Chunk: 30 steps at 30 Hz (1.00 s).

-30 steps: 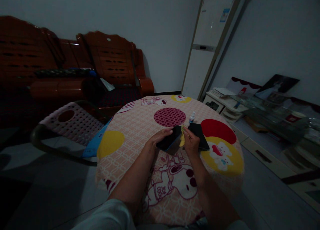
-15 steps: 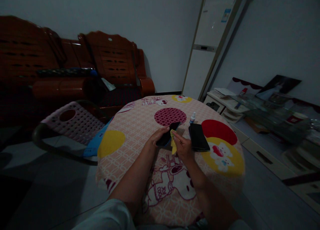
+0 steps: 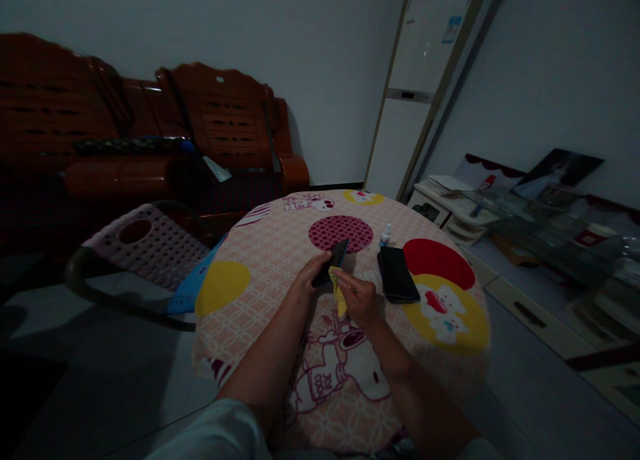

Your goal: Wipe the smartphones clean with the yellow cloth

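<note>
Above the round table, my left hand (image 3: 311,272) grips a dark smartphone (image 3: 336,259) by its left side, the phone tilted. My right hand (image 3: 361,297) pinches a yellow cloth (image 3: 339,296), whose top edge lies against the phone's lower right side. Part of the cloth hangs down below the fingers. A black folding case (image 3: 399,275), perhaps a wallet or phone cover, lies on the table just right of my right hand. Behind it stands a small white bottle (image 3: 385,235) with a white cap.
A patterned cloth (image 3: 270,260) covers the table. A woven chair (image 3: 150,247) with a blue cushion stands at the left, wooden armchairs (image 3: 220,120) behind it. At the right is a low cabinet (image 3: 500,287) with a glass top; a tall white air conditioner (image 3: 400,133) stands at the back.
My right hand and the yellow cloth have moved left and slightly down along the phone. The phone has turned to a steeper, narrower angle in my left hand.
</note>
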Each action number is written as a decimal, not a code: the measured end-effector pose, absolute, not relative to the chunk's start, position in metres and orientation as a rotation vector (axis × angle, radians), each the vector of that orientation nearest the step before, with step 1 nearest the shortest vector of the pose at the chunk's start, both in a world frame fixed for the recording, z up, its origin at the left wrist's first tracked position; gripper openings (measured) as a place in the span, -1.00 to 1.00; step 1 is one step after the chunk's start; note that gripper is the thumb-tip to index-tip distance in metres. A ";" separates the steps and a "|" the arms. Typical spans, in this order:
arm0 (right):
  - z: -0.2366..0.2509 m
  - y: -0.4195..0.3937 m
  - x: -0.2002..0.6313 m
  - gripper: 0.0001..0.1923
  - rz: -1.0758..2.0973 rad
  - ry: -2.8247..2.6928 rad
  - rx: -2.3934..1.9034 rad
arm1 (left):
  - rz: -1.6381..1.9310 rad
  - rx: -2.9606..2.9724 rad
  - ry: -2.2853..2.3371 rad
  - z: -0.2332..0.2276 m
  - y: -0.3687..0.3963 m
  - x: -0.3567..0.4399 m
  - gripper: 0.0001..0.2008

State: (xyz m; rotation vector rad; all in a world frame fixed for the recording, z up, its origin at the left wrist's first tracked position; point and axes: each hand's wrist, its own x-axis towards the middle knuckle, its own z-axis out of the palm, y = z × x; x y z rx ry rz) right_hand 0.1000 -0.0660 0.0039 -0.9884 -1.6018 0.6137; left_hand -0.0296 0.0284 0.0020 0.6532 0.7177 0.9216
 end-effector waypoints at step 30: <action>0.022 -0.043 0.161 -0.62 1.056 -0.925 -0.946 | 0.537 1.142 0.396 0.022 0.008 -0.032 -0.48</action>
